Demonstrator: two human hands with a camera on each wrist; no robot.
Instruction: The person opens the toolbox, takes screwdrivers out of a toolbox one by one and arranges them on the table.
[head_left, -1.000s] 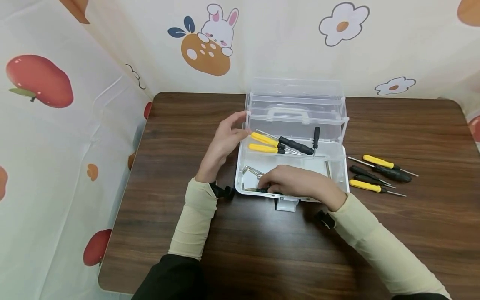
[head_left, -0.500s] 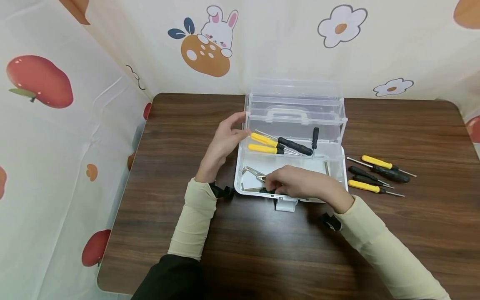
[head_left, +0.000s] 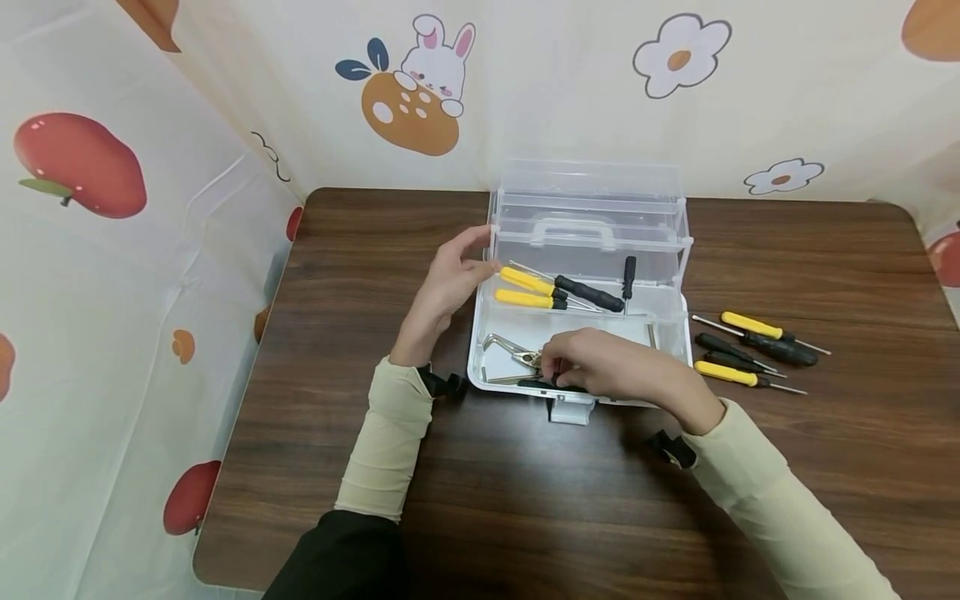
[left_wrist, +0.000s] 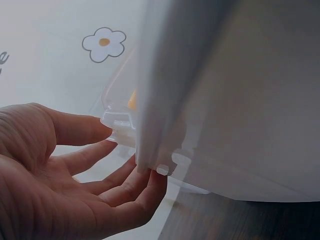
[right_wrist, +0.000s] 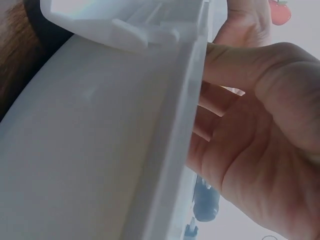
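A white toolbox with a clear raised lid lies open on the table. My left hand holds the left end of its clear tray, thumb above and fingers underneath in the left wrist view. My right hand reaches into the front of the box, fingers bent down by a black handle and a silver pliers-like tool. The box wall hides its fingertips in the right wrist view, so I cannot tell what they grip. Yellow-handled screwdrivers and a black-handled screwdriver lie in the tray.
Several yellow and black screwdrivers lie on the brown table right of the box. A white latch hangs from the box front. Patterned cloth stands behind the table.
My right hand has slid a little to the right along the box front, uncovering more of the pliers-like tool and the black handle. The left hand stays at the tray.
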